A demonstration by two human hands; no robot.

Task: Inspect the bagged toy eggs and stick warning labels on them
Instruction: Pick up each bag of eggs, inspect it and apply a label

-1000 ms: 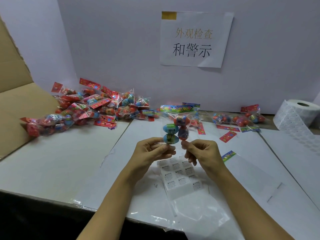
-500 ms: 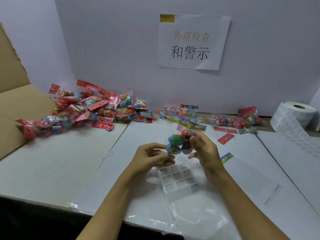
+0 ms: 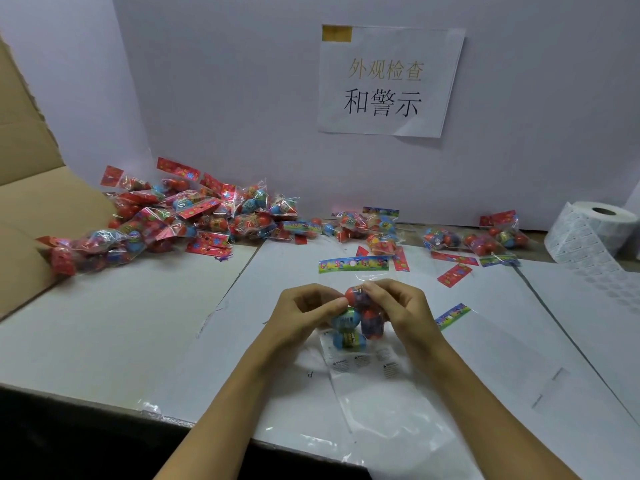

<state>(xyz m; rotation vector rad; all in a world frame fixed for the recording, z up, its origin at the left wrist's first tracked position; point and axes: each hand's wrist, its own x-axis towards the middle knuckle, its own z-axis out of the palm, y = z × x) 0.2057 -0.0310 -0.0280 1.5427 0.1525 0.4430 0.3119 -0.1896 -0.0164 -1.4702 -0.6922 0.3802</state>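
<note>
We see both hands meeting over the middle of the white table (image 3: 114, 327), each gripping one clear bag of toy eggs (image 3: 360, 323). The left hand (image 3: 304, 317) curls its fingers and thumb round the bag's left side; the right hand (image 3: 401, 310) pinches its upper right part, fingertips on a red egg. The bag's printed header card (image 3: 353, 264) stands up behind the hands, while its lower end touches or hangs just above the label sheet (image 3: 363, 365); we cannot tell which. That sheet is partly covered by the bag and hands, and its print is too small to read. We cannot tell whether a label is already on the held bag. A pile of bagged eggs (image 3: 180, 220) lies at the far left against the wall, beside a cardboard box (image 3: 31, 202) cut off by the frame edge. More bags (image 3: 474, 237) lie at the far right, near a label roll (image 3: 595, 230), itself partly out of frame. A paper sign (image 3: 388, 81) hangs on the wall.
</note>
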